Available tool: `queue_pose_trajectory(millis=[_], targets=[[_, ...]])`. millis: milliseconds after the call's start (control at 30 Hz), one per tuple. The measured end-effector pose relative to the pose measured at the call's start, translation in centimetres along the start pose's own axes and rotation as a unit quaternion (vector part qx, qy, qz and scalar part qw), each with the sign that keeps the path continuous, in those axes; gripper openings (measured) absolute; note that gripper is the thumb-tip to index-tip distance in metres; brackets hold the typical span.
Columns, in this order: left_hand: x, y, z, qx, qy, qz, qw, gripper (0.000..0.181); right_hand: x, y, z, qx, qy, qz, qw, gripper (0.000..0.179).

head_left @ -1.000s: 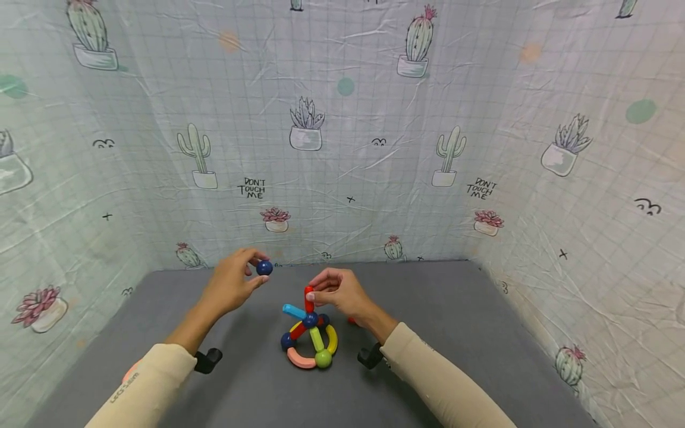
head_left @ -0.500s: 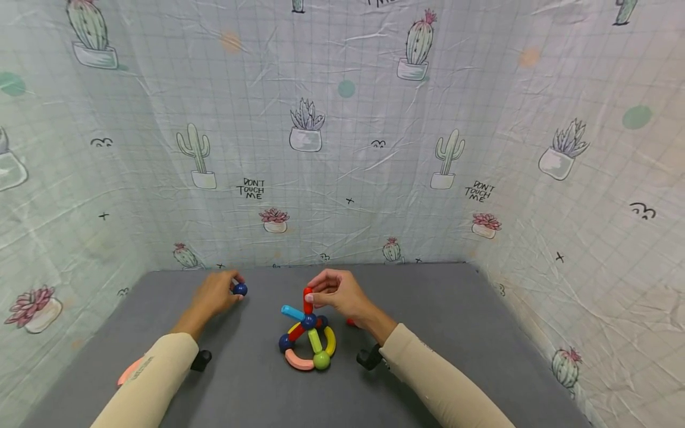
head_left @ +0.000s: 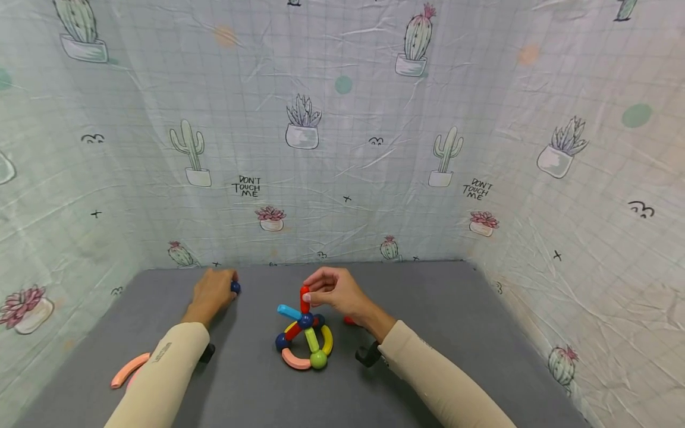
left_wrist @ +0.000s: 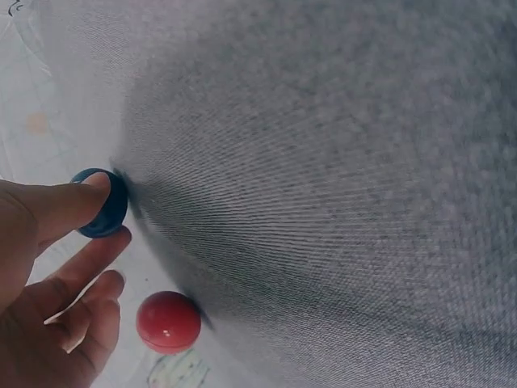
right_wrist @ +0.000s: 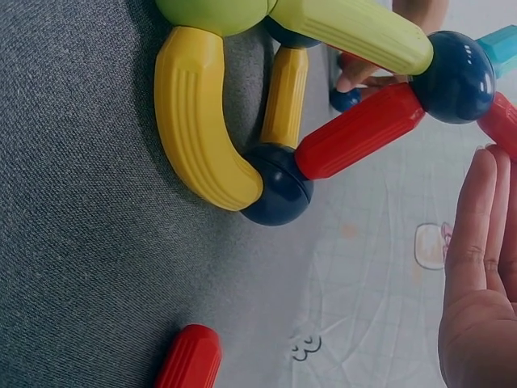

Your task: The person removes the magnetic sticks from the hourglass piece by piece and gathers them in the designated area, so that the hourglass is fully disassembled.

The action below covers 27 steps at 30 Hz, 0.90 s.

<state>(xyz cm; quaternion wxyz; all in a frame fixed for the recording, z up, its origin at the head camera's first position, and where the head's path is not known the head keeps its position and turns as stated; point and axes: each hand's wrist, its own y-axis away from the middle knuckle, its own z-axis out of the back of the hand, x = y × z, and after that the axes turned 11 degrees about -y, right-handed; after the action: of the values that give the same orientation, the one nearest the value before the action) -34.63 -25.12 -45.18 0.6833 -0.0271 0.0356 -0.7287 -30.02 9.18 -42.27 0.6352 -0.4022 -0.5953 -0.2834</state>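
Note:
My left hand pinches a dark blue ball between thumb and finger, down at the grey cloth on the far left. Just past its fingers in the left wrist view lies a red ball. With thumb and fingertips my right hand grips an upright red rod. That rod meets the blue ball at the top of a magnetic ball-and-stick frame. From this ball also run a light blue rod, a green rod and red rods. Curved yellow and salmon bars form its base ring, with a green ball.
Loose salmon curved bars lie at the left, partly under the left sleeve. Another red rod rests beside the frame, near the right wrist. A sheet printed with cacti closes off the back and sides of the grey tabletop.
My left hand has carried the blue ball left and down to the tabletop, away from the frame. The right hand keeps its grip on the upright red rod.

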Motion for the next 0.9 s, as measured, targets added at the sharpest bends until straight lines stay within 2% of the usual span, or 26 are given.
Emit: queue_pose_trajectory(millis=[133, 233, 333, 467, 567, 667, 900], targets=[[0.0, -0.3, -0.1, -0.003, -0.007, 0.008, 0.9999, 0.036, 0.1, 0.0, 0.0, 0.001, 0.003, -0.005, 1.0000, 0.030], [-0.2, -0.2, 0.0, -0.022, -0.011, 0.009, 0.9997, 0.042, 0.1, -0.1, 0.1, 0.003, 0.002, -0.007, 1.0000, 0.030], [-0.9, 0.2, 0.4, -0.060, -0.007, -0.006, 0.9981, 0.044, 0.2, 0.0, 0.1, 0.003, 0.004, -0.009, 0.9999, 0.030], [-2.3, 1.0, 1.4, -0.120, 0.015, -0.054, 0.9912, 0.040, 0.3, 0.0, 0.2, 0.004, 0.006, -0.008, 0.9999, 0.030], [-3.5, 2.0, 1.9, -0.150, 0.036, -0.086, 0.9843, 0.036, 0.2, 0.0, 0.2, 0.004, 0.007, -0.010, 0.9999, 0.029], [-5.0, 3.4, 2.0, -0.159, 0.058, -0.103, 0.9801, 0.035, 0.1, 0.1, 0.2, 0.003, 0.008, -0.014, 0.9999, 0.029], [-8.4, 7.6, 2.2, -0.138, 0.146, -0.117, 0.9726, 0.034, -0.1, 0.5, 0.0, 0.006, 0.007, -0.017, 0.9998, 0.030]])
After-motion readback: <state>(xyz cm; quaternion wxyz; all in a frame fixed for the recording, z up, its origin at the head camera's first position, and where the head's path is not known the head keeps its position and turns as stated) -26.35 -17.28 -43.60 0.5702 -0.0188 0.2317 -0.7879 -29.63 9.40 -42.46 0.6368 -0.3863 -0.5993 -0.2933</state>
